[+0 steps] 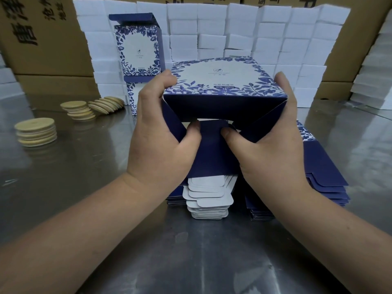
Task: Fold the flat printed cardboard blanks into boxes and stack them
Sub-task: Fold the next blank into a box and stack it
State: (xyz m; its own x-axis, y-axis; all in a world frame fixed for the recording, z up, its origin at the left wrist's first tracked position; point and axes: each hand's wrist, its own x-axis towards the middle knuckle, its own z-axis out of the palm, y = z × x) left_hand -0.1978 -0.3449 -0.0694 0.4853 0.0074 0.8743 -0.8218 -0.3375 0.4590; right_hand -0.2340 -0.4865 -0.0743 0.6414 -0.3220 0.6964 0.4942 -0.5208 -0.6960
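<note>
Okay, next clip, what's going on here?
A person is folding a blue-and-white floral printed cardboard box above a stack of flat cardboard blanks on the steel table. The left hand and right hand hold its sides while the thumbs press the dark blue end flaps inward; these are not yet closed. Finished boxes stand stacked behind, on the left.

Half-folded box [220, 77]: white top with blue floral print, dark blue end flaps partly tucked, raised above the blanks.
Flat blanks [324, 166]: piled beneath it.
Finished boxes [139, 52]: upright, stacked two high, back left.
</note>
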